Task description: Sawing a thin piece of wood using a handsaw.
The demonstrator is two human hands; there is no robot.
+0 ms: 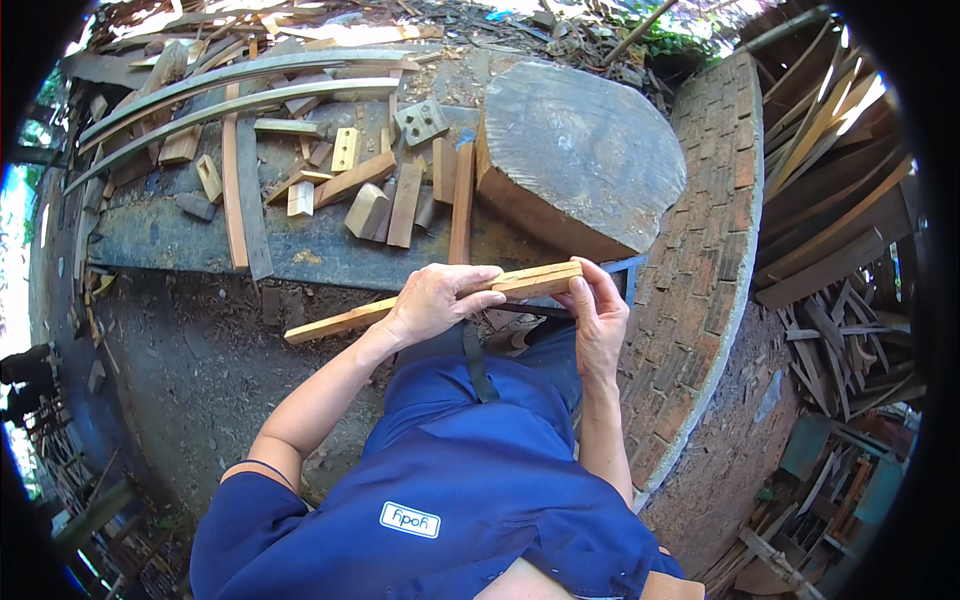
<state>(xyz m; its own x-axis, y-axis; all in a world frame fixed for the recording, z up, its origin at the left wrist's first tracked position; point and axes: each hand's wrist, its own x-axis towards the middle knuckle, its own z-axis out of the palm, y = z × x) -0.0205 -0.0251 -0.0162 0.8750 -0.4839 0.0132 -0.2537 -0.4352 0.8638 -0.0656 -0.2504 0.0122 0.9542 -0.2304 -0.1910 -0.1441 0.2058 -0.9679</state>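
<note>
Across the front of my body I hold a long, narrow wooden strip [345,321], pale yellow-brown, with a line or groove along its right part. My left hand [437,303] is closed round its middle, thumb and fingers pointing right. At the strip's right end, my right hand [597,312] pinches the tip between thumb and fingers. The strip tilts slightly, its left end lower and nearer to me. Beyond it stands a low dark bench [330,250] bearing loose wood blocks.
A thick round-edged wood slab [580,150] rests at the bench's right. Several blocks, including a yellow one with holes [344,149] and a grey one with holes [421,122], lie left of it. Long curved strips [230,75] cross the back left. A low brick wall [700,270] runs along the right.
</note>
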